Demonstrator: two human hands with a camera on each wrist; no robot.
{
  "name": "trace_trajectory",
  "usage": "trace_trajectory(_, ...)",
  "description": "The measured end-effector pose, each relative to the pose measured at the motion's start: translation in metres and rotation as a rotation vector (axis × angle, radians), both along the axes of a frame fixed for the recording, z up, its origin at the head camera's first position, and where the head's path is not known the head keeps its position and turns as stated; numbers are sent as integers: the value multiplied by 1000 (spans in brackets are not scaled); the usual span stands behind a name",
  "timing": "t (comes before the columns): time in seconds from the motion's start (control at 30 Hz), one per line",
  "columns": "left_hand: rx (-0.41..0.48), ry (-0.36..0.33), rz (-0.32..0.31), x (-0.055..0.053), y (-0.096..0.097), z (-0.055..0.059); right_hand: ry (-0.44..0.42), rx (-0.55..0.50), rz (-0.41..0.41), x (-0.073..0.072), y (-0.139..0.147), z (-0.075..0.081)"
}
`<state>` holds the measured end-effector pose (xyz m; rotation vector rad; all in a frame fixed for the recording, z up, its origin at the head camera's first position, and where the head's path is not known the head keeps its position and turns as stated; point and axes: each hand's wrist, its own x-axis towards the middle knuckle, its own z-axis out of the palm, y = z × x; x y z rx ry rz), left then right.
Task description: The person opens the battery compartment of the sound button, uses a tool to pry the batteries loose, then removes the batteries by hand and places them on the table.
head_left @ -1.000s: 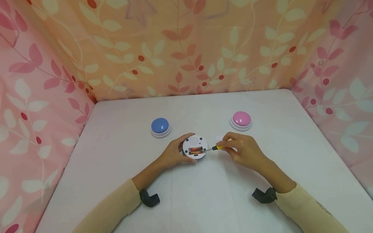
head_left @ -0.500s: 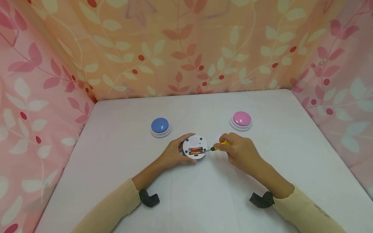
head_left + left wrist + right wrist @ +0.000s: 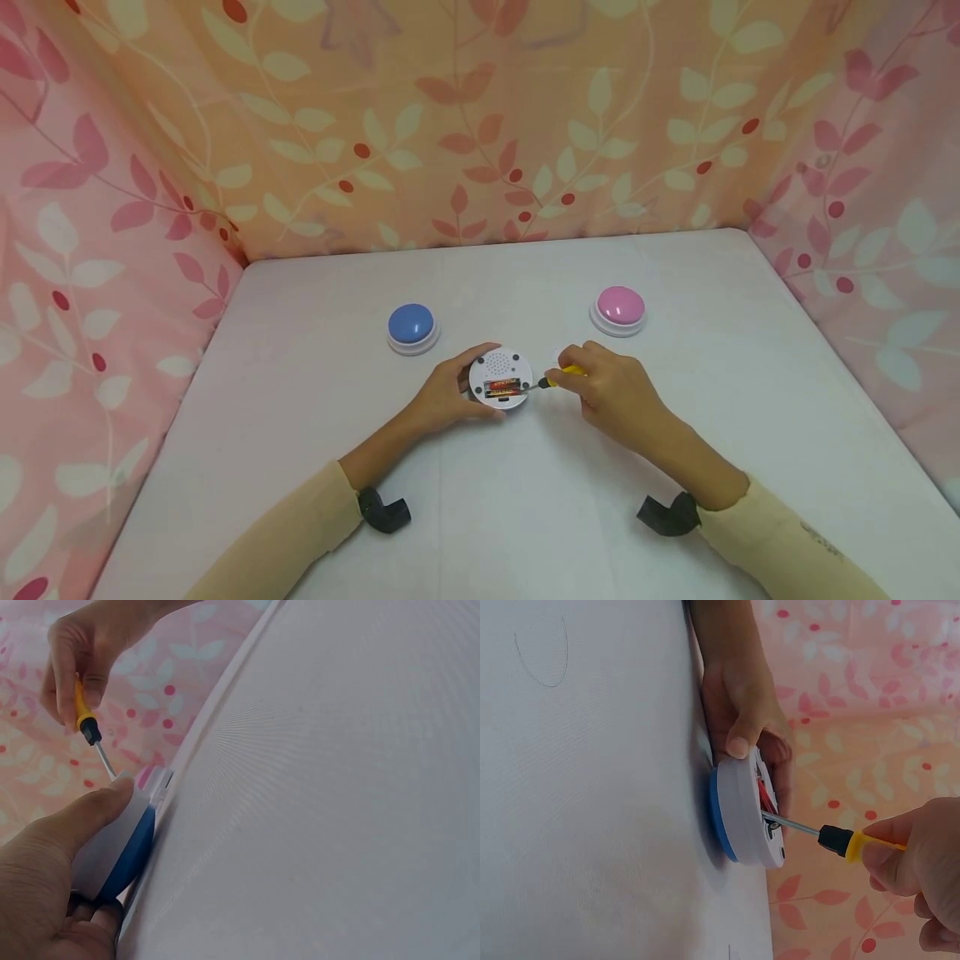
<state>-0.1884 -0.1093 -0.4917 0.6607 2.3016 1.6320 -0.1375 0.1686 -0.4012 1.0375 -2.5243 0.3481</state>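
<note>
My left hand (image 3: 441,402) grips a round white push button (image 3: 498,363) turned upside down, thumb at its near edge and fingers round its far side. Its blue dome (image 3: 133,859) faces down in the left wrist view. Two red-and-black batteries (image 3: 502,388) show in the open compartment of its underside. From the right, my right hand (image 3: 622,392) holds a screwdriver (image 3: 836,840) with a yellow and black handle between thumb and fingers. The metal tip reaches into the compartment, at the right end of the batteries.
A blue push button (image 3: 412,325) stands dome-up behind my left hand, and a pink one (image 3: 620,308) stands farther right. A small whitish piece (image 3: 552,357) lies by my right fingertips. Floral cloth (image 3: 480,125) walls the white table (image 3: 495,517) at the back and sides.
My right hand has shifted slightly left and changed its hold on the screwdriver, the handle now standing steeper with its yellow part tucked in the fingers. My left hand and the button stay put.
</note>
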Motion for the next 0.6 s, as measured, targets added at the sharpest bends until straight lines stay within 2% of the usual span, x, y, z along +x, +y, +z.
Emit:
trace_trajectory(0.2,16,13,-4,0,-1,0,23,-28,21,-2,0,-4)
trace_trajectory(0.43,34,4,-11,1,-1,-1,7,-230,47,-11,12,-25)
trace_trajectory(0.6,27,5,-5,1,-1,-1,-26,-338,68,-15,19,-35)
